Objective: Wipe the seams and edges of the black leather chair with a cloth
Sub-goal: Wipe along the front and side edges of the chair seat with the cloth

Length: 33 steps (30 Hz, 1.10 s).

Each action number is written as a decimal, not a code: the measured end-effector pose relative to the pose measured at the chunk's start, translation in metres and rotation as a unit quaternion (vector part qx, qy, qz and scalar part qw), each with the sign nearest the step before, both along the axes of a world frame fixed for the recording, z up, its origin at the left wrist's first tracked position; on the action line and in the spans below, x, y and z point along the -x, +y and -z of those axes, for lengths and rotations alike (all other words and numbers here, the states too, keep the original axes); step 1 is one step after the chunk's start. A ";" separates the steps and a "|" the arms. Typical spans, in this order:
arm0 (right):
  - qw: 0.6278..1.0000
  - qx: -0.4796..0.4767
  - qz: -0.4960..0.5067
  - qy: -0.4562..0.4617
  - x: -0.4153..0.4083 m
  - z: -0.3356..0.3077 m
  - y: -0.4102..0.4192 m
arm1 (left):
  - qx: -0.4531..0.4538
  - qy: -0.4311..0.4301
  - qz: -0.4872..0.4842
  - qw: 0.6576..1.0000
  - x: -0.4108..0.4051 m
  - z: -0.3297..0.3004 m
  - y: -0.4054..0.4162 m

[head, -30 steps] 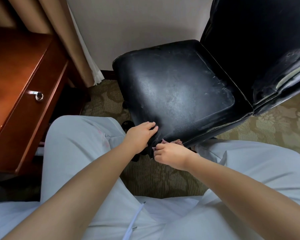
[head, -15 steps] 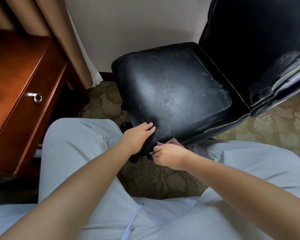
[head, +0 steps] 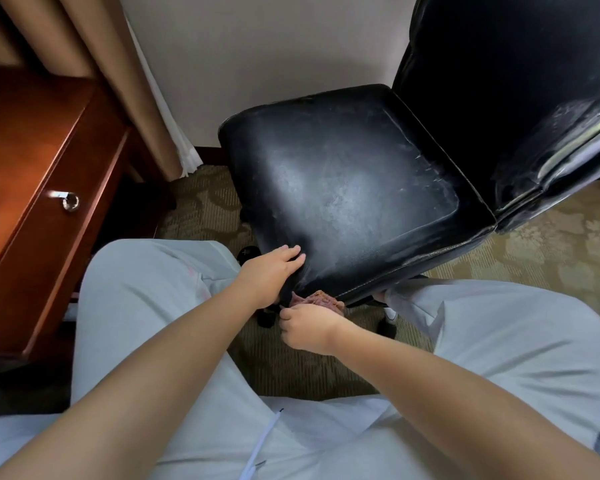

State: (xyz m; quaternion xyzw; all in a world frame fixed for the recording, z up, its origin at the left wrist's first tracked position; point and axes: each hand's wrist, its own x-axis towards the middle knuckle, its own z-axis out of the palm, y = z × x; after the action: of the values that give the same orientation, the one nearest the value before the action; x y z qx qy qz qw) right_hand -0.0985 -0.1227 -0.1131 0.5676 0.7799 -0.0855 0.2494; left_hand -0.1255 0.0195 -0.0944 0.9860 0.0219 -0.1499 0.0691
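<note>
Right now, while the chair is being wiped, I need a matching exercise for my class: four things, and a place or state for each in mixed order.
1 left hand
2 right hand
3 cloth
4 drawer knob

A silver, on the wooden drawer
B grips the cloth
C pinkish, bunched under the seat's near edge
D rests on the seat's corner

Pairs: 1-D, 2-B, 3-C, 4-A

No text, label, brand, number or sign can be read anywhere in view. Only a faint pale cross-like mark is seen on a black caster (head: 248, 252) under the black leather chair (head: 354, 188), and it is too small to be made out as a sign.
</note>
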 end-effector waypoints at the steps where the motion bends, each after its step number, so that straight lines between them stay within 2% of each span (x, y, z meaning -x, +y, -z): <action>1: 1.000 0.006 0.016 0.016 -0.002 -0.004 0.001 | 0.000 0.002 0.002 1.000 0.000 -0.001 0.001; 3: 0.998 -0.023 0.046 0.044 -0.016 -0.010 -0.005 | -0.004 0.005 0.007 1.000 -0.001 -0.003 0.001; 6: 0.975 -0.094 0.113 0.164 -0.045 -0.019 -0.025 | -0.004 0.001 0.007 1.000 -0.001 -0.003 0.001; 10: 0.969 -0.120 0.129 0.175 -0.065 -0.021 -0.050 | 0.004 0.001 -0.007 1.000 0.001 -0.002 -0.004; 14: 0.969 -0.156 0.124 0.143 -0.049 -0.023 -0.039 | -0.006 0.006 -0.009 1.000 0.001 -0.003 -0.006; 17: 0.979 -0.108 0.129 0.118 -0.030 -0.017 -0.024 | -0.018 0.011 -0.009 1.000 0.001 -0.005 -0.007; 20: 0.979 -0.091 0.126 0.133 -0.033 -0.019 -0.022 | -0.029 0.021 -0.009 0.999 0.000 -0.007 -0.006; 24: 0.955 -0.083 0.209 0.192 -0.065 -0.028 -0.044 | -0.036 0.025 -0.011 0.999 -0.001 -0.005 -0.002; 26: 0.935 -0.114 0.264 0.210 -0.077 -0.028 -0.058 | -0.036 0.022 -0.012 0.999 -0.002 -0.004 -0.002; 31: 0.919 -0.137 0.331 0.165 -0.063 -0.023 -0.051 | -0.056 0.031 0.003 0.998 -0.001 0.000 0.000; 33: 0.905 -0.169 0.347 0.179 -0.056 -0.019 -0.044 | -0.077 0.043 0.006 0.996 -0.003 -0.001 0.005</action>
State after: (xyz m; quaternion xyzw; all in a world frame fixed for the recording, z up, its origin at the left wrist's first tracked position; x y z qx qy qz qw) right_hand -0.0428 -0.1669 -0.0942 0.8113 0.5677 -0.1340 -0.0393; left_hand -0.1227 0.0247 -0.0938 0.9812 0.0304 -0.1906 -0.0085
